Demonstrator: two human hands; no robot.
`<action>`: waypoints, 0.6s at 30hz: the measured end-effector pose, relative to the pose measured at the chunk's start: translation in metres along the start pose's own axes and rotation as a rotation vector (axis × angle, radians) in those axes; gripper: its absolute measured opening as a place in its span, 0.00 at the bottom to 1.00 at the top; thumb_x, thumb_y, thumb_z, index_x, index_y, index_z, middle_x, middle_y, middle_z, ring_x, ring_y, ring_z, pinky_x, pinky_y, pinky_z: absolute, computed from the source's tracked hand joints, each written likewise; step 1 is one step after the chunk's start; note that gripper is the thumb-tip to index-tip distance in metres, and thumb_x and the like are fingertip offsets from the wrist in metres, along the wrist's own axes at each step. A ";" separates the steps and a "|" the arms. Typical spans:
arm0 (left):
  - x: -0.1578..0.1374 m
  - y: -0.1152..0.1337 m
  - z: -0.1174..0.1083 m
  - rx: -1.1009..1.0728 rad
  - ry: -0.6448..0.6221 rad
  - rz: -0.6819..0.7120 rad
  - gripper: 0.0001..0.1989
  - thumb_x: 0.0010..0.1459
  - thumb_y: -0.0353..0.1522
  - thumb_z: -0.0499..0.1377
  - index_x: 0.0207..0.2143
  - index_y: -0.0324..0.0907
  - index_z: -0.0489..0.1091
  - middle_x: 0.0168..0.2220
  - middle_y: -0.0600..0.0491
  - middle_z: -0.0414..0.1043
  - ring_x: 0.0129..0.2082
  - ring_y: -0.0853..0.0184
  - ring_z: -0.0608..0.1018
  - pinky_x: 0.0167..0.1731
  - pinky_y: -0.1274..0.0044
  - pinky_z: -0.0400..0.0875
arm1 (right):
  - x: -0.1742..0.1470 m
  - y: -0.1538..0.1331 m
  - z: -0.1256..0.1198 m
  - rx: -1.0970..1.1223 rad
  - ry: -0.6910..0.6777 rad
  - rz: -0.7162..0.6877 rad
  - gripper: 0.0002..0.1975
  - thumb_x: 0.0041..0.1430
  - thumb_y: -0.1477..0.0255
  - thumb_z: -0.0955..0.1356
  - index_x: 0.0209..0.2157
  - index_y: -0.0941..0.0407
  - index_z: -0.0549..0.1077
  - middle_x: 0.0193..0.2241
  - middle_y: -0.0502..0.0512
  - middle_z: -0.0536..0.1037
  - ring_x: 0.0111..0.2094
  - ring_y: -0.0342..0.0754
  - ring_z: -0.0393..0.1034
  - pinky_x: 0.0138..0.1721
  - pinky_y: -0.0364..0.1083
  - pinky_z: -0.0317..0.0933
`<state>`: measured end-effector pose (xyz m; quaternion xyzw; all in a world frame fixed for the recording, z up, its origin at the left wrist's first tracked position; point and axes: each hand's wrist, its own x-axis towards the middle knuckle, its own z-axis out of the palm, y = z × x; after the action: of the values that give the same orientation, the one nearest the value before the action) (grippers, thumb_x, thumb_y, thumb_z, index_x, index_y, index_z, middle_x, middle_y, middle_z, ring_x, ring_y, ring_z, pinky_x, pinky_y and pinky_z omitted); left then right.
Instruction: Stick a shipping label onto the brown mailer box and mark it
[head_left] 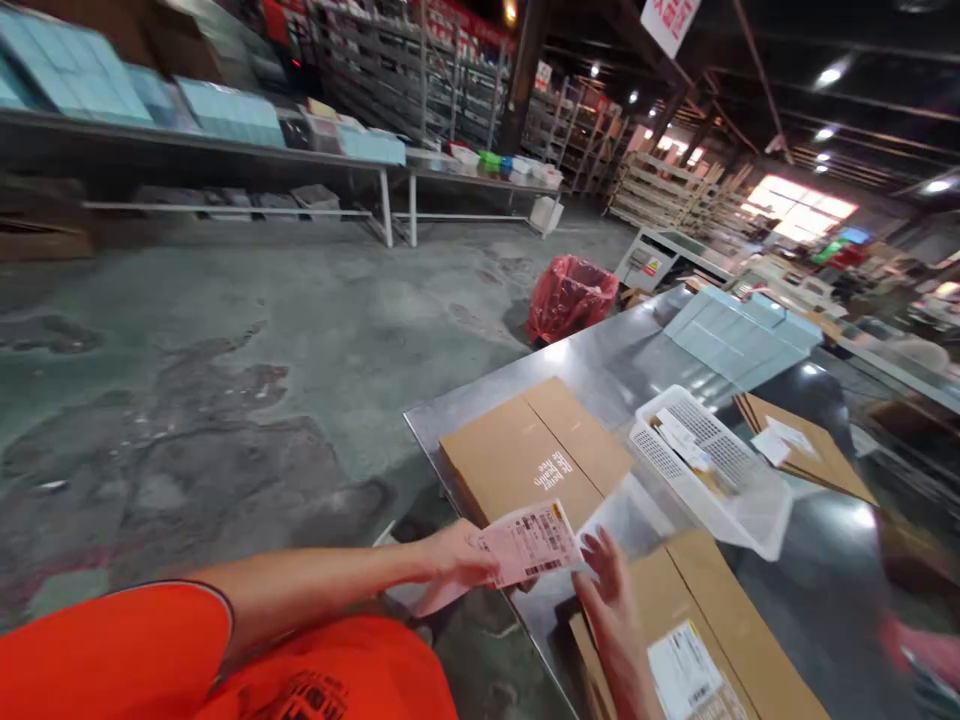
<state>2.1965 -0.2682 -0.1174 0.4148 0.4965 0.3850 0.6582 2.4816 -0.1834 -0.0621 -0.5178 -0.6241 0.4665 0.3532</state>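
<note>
My left hand (454, 556) pinches a thin pink paper label (529, 545) with black bars, held over the edge of the shiny metal table (592, 350). My right hand (611, 590) is open, flat fingers touching the label. Smooth brown cardboard boxes (525, 450) and a white plastic basket (705, 465) with little holes sit near.

Left hand (457, 555) pinching, right hand (611, 590) open, flat.

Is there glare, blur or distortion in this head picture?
Head view: lamp glare on the shiny metal table; straight shelves bend and lean, the horizon tilts; the pink-white shipping label in the left hand is slightly blurred; the window is overexposed.
</note>
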 end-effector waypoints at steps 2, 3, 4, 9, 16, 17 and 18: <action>-0.009 0.006 -0.014 0.046 -0.003 -0.023 0.24 0.44 0.47 0.73 0.37 0.39 0.84 0.36 0.50 0.82 0.38 0.60 0.79 0.40 0.73 0.74 | 0.019 -0.011 0.044 0.134 -0.151 0.025 0.31 0.47 0.44 0.77 0.39 0.57 0.81 0.38 0.63 0.85 0.35 0.54 0.79 0.37 0.49 0.76; -0.013 0.011 -0.022 0.069 0.006 -0.020 0.28 0.41 0.45 0.75 0.44 0.41 0.85 0.41 0.51 0.83 0.43 0.59 0.80 0.43 0.74 0.74 | 0.025 -0.013 0.060 0.134 -0.189 0.044 0.31 0.47 0.41 0.76 0.33 0.57 0.81 0.30 0.59 0.82 0.30 0.52 0.75 0.33 0.47 0.72; -0.015 0.018 -0.029 0.087 0.035 -0.001 0.34 0.38 0.43 0.77 0.50 0.44 0.84 0.48 0.51 0.83 0.48 0.57 0.79 0.45 0.74 0.74 | 0.028 -0.014 0.074 0.129 -0.208 0.062 0.32 0.48 0.39 0.75 0.31 0.57 0.80 0.26 0.56 0.79 0.27 0.49 0.72 0.30 0.46 0.69; 0.001 0.048 -0.044 0.172 0.267 0.077 0.29 0.39 0.49 0.76 0.39 0.38 0.81 0.37 0.52 0.78 0.36 0.65 0.74 0.33 0.78 0.67 | 0.028 0.000 0.113 0.105 -0.341 0.110 0.33 0.54 0.39 0.73 0.39 0.57 0.82 0.28 0.54 0.80 0.30 0.49 0.72 0.32 0.46 0.68; 0.032 0.017 -0.056 0.215 0.375 -0.108 0.32 0.37 0.58 0.72 0.24 0.40 0.70 0.22 0.58 0.61 0.25 0.70 0.61 0.24 0.76 0.53 | 0.065 0.011 0.129 -0.223 -0.179 0.067 0.33 0.55 0.39 0.65 0.37 0.55 0.78 0.36 0.61 0.84 0.38 0.58 0.78 0.42 0.53 0.70; 0.031 0.010 -0.063 0.217 0.387 -0.117 0.32 0.39 0.59 0.71 0.23 0.41 0.69 0.22 0.58 0.60 0.25 0.70 0.60 0.25 0.76 0.52 | 0.081 0.010 0.127 -0.281 -0.141 0.039 0.33 0.56 0.39 0.63 0.38 0.55 0.78 0.37 0.62 0.83 0.39 0.59 0.78 0.43 0.54 0.70; 0.028 0.002 -0.072 0.217 0.404 -0.125 0.32 0.42 0.60 0.68 0.23 0.41 0.68 0.22 0.58 0.58 0.25 0.70 0.60 0.25 0.75 0.52 | 0.098 0.009 0.125 -0.333 -0.097 0.007 0.33 0.56 0.40 0.61 0.39 0.56 0.77 0.39 0.65 0.83 0.40 0.60 0.78 0.46 0.56 0.71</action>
<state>2.1323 -0.2299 -0.1363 0.3660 0.6814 0.3633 0.5194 2.3483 -0.1150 -0.1138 -0.5482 -0.7072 0.3825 0.2304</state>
